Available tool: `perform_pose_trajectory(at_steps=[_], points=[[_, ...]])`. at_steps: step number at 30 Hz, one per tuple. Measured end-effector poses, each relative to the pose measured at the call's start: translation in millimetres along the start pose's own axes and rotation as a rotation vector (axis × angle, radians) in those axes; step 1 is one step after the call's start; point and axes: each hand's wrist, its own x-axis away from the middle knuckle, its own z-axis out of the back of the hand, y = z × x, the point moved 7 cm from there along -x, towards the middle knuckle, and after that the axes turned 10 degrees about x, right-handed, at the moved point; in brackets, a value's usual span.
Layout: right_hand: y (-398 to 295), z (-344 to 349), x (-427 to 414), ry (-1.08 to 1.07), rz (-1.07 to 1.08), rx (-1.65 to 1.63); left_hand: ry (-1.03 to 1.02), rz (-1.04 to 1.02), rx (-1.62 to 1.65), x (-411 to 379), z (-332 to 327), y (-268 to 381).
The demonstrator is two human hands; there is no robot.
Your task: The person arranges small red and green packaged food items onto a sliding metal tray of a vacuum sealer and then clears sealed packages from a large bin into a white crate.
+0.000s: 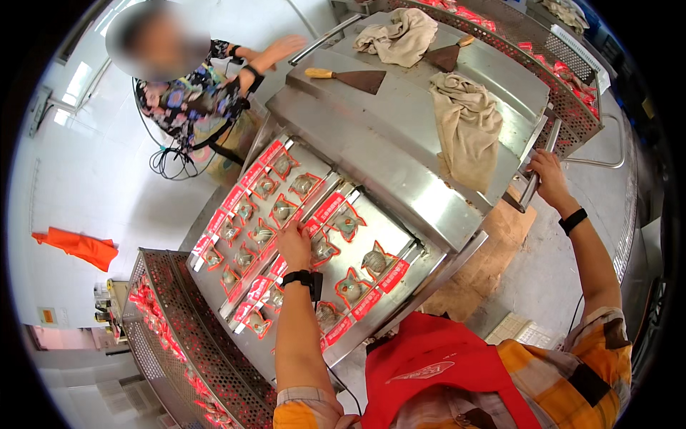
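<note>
In front of me is a stainless-steel vacuum packing machine, with several red-edged clear plastic pouches (351, 287) laid in rows on its bed (394, 225). Each pouch holds a rounded food item, and their red printed ends rest along the sealing bars. My left hand (293, 244) is over the middle of the bed, fingertips down at the red pouch ends; its grip is hidden. On the right, my right hand (546, 174) has its fingers around the metal handle (528, 187) of the machine's lid (370, 128). The lid covers the bed's far side.
Two scrapers (359, 80) (447, 56) and two beige cloths (399, 37) (469, 123) lie on the lid. Across the machine, a co-worker (193, 107) stretches an arm toward the lid's left handle (327, 38). Perforated metal bins (161, 316) (573, 128) with red packets flank the machine.
</note>
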Motion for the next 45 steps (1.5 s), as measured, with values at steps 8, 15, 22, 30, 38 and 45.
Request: perform_pose_trajectory(at_steps=[8,15,22,30,38,45], points=[[17,-1,0,-0.027,-0.016,0.082,0.043,0.081,-0.081,32,62,-51],[27,-11,-29,-0.105,0.135,0.141,-0.067,0.119,-0.286,45,76,-85],[30,-11,-28,-0.154,0.170,0.194,0.252,0.033,0.181,100,153,-61],[-9,73,-14,-0.002,0.151,0.146,0.582,0.448,0.403,354,260,-149],[-100,190,18,0.212,0.244,0.135,0.877,0.623,0.507,474,289,-183],[-226,255,39,0.167,0.427,-0.116,0.936,0.487,0.655,453,313,-153]])
